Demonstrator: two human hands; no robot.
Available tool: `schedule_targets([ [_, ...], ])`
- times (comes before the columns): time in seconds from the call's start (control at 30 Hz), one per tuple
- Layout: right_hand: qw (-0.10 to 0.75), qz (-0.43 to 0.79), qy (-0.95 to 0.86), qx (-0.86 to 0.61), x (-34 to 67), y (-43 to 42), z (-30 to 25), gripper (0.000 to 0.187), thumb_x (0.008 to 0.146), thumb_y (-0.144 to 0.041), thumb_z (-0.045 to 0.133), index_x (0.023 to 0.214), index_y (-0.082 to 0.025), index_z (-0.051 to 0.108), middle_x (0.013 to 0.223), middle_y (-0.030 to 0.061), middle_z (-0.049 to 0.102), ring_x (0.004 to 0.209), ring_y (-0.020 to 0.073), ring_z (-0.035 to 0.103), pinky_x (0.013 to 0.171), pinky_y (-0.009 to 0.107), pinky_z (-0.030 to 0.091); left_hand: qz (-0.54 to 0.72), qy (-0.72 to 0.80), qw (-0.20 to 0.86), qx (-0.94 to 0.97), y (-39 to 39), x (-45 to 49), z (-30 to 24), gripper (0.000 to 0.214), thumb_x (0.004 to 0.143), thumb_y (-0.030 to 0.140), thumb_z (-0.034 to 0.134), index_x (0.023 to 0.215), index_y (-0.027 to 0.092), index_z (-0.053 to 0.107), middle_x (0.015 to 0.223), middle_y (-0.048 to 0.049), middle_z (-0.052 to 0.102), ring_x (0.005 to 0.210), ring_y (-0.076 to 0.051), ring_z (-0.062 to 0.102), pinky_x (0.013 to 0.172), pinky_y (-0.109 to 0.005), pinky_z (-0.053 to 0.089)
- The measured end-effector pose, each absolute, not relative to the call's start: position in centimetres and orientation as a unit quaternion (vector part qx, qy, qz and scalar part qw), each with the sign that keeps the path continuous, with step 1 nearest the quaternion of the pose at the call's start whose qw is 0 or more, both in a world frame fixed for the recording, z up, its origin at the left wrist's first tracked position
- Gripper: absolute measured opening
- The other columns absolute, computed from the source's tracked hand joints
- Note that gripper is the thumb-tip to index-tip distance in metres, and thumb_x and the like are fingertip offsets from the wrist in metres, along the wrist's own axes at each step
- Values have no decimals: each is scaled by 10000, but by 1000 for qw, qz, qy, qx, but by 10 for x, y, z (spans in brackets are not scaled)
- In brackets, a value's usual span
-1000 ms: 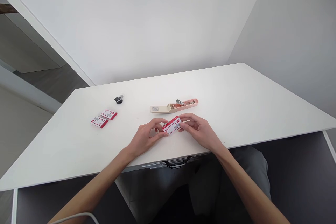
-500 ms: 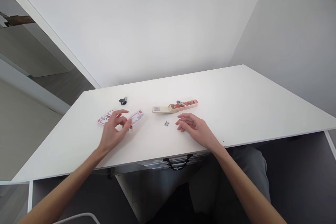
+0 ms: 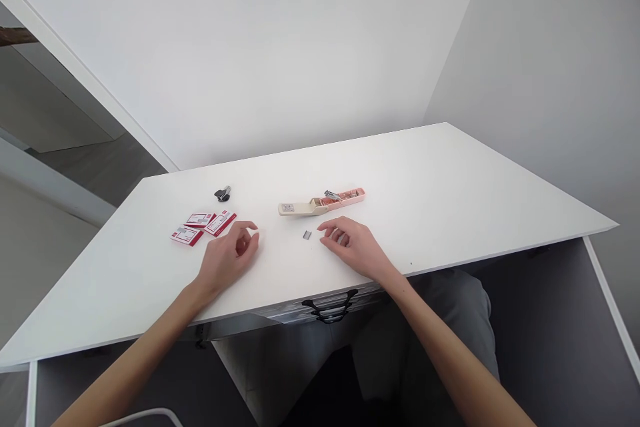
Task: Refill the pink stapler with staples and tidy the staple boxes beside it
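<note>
My left hand (image 3: 229, 256) rests over the desk with thumb and fingers curved apart and nothing between them. Just left of it lie small red-and-white staple boxes (image 3: 186, 235), three in all, close together. My right hand (image 3: 356, 248) is loosely curled, fingers apart and no object visible in it. Near its fingertips a short strip of staples (image 3: 307, 235) lies flat on the white desktop. Behind both hands is an unfolded stapler (image 3: 303, 209), cream at one end; its pink part (image 3: 354, 197) holds loose metal bits, and a metal piece stands out at its middle.
A black staple remover (image 3: 223, 194) lies toward the back left of the white desk (image 3: 450, 193). The wall (image 3: 300, 47) rises behind the desk's rear edge. Black drawer handles (image 3: 330, 310) show below the front edge, beside a grey-clad leg (image 3: 460, 307).
My left hand has let go of the staple box it held, which now lies beside the other two. My right hand has opened slightly near the staples. The view has shifted a little.
</note>
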State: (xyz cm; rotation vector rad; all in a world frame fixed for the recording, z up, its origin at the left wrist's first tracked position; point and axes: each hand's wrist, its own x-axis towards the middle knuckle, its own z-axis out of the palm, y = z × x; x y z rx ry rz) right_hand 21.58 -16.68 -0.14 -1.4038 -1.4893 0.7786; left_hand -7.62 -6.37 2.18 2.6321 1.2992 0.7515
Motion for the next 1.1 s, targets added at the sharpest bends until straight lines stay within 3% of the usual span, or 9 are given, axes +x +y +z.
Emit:
schedule_targets([
  [0.13,388,240,-643,-615,205,-155,-3,252,948,-278,716,1194,-315,759,1012,-1,699,680,126,609,756,329,507,276,393,56,875,-49,-45,18,215,1006,373,529,1162,229,559,720,72,600,556,-100,530,564,-226,380],
  [0.3,333,177,-668,-642,198,-141,-4,141,980,-393,733,1091,-325,787,1073,4,682,753,140,619,687,295,413,339,371,71,862,-26,-13,15,164,1009,316,508,1129,217,560,728,63,598,527,-89,486,548,-222,368],
  [0.53,323,173,-675,-641,198,-140,-3,125,985,-387,738,1006,-263,733,1073,-11,690,697,126,584,651,304,387,394,376,111,831,-10,-3,16,112,1000,285,506,1075,217,557,744,31,596,604,-111,519,567,-233,411],
  [0.77,347,170,-669,-635,195,-140,-5,152,1030,-364,666,938,-248,703,1051,13,735,745,160,647,652,315,414,400,383,135,821,-12,-4,18,107,996,290,526,1057,214,570,766,13,627,634,-118,560,539,-229,424],
  [0.93,432,264,-607,-612,199,-140,0,180,1029,-399,633,941,-250,682,1006,15,759,686,160,635,702,335,473,417,317,91,847,-17,-3,17,87,1002,259,545,1047,212,602,771,20,606,615,-113,512,570,-250,437],
  [1.1,510,458,-499,-531,205,-140,12,357,1007,-576,593,993,-229,678,1023,42,766,671,142,639,616,302,486,417,212,30,883,-23,-1,16,185,978,280,661,1154,251,709,868,-24,608,806,-175,593,752,-333,519],
])
